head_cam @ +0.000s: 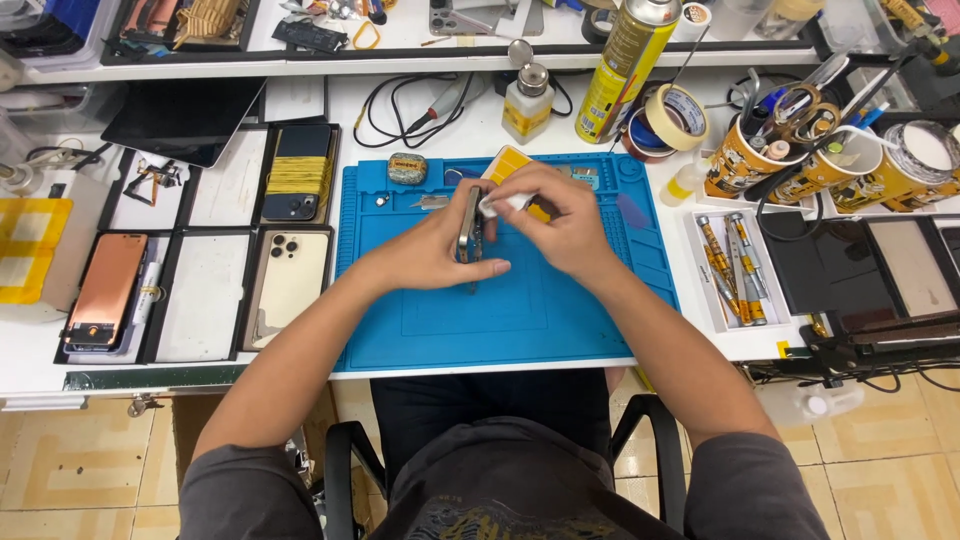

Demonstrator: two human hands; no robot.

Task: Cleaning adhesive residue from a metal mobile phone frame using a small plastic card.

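From here I see the left hand [435, 250] gripping a smartphone [470, 228] stood on its long edge over the blue work mat [560, 320]; fingers [480, 268] curl round it, thumb across the near side; only the thin metal edge shows, so I cannot tell which face points where, nor whether its lower edge touches the mat. The right hand [565, 225] is touching the phone's top; fingertips pressed together, pinching a small white piece [497, 205], cloth or wipe, too small for me to tell. A yellow object [512, 165] lies behind the hands, mostly hidden by them; small metal bits on the mat's far-left corner are too tiny to name.

Around: a small solvent bottle with metal cap [527, 105] and a tall yellow spray can [628, 70] stand just beyond the mat; a roll of masking tape [678, 115] leans beside the can; printed cups [745, 160] crammed with tools sit to the right, cut off at the frame edge; a white tray of screwdrivers [735, 270] lies just right of the mat. Left of the mat, black trays hold a gold phone [290, 285], a copper-toned phone [105, 290] and a dark phone wrapped in yellow bands [298, 172]; a tablet [185, 120] lies further back. Both forearms cross the mat's near half.
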